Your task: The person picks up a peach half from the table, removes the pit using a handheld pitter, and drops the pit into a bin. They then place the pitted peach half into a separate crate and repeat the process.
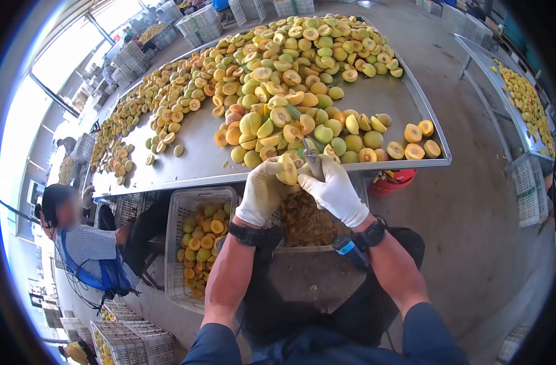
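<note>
My left hand (259, 191), in a white glove, holds a yellow-green fruit half (288, 170) above the table's near edge. Close beside it, my right hand (334, 190), also gloved, is closed around a small metal tool (312, 159) whose tip points up and away from me. The right fingertips are next to the fruit half. Just beyond both hands, a large heap of halved fruits (278, 79) lies on the metal table (405, 91). Below the hands stands a crate of brownish pieces (311, 225), partly hidden by them.
A white crate (171, 243) of fruit halves stands at lower left, near a seated person (92, 243). A red bucket (392, 182) is under the table's right corner. Another fruit table (524, 103) and a white crate (529, 191) are at the right.
</note>
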`<state>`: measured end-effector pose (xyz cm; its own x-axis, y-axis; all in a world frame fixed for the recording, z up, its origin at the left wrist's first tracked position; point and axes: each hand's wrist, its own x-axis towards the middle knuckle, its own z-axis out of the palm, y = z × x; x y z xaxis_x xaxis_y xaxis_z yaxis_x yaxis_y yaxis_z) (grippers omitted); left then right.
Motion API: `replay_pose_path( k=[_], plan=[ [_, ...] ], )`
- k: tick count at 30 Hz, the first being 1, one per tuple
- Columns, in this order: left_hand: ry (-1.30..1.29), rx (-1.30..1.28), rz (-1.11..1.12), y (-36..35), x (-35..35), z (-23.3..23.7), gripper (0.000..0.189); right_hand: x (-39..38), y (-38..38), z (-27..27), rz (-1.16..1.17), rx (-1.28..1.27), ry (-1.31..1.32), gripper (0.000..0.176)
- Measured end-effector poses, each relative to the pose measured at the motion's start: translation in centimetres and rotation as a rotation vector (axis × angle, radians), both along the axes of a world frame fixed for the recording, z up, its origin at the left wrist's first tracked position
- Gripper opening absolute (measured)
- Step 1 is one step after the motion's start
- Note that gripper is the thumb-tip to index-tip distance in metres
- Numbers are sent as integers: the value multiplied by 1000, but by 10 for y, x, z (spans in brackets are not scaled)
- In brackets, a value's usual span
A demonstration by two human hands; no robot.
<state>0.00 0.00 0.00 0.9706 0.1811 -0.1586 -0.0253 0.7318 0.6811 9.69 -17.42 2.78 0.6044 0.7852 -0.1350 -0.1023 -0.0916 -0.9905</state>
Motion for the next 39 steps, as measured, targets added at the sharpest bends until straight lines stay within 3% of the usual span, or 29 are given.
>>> replay_pose_path(
  k=[2, 3, 7, 9, 11, 15, 17, 20, 27, 39],
  plan=[
    [-1, -4, 40, -15, 10, -9, 51, 6, 1, -16, -131, 183, -516, 26],
    [42, -10, 40, -1, -19, -5, 51, -21, 20, -23, -133, 173, -473, 26],
    [-21, -158, 59, 3, -14, 0, 41, -15, 24, -29, -99, 180, -440, 23],
    [-48, -225, -39, 16, -17, -2, 42, -18, 23, -25, -80, 175, -450, 21],
    [-32, -181, -26, 23, -19, -1, 41, -20, 20, -21, -35, -25, -803, 18],
    [113, -26, 67, 15, -16, 9, 50, -28, 21, -32, -23, -64, -1006, 19],
    [145, -38, 141, 12, -11, 9, 54, -30, 22, -29, -23, -87, -1014, 19],
    [175, 10, 35, 13, -9, 7, 57, -29, 22, -29, 4, -186, -1013, 19],
    [251, -30, 72, 4, 1, 10, 58, -25, 20, -32, 31, -235, -1015, 20],
    [275, 27, 75, 4, -2, 0, 49, -27, 22, -40, 152, -369, -953, 24]
  ],
)
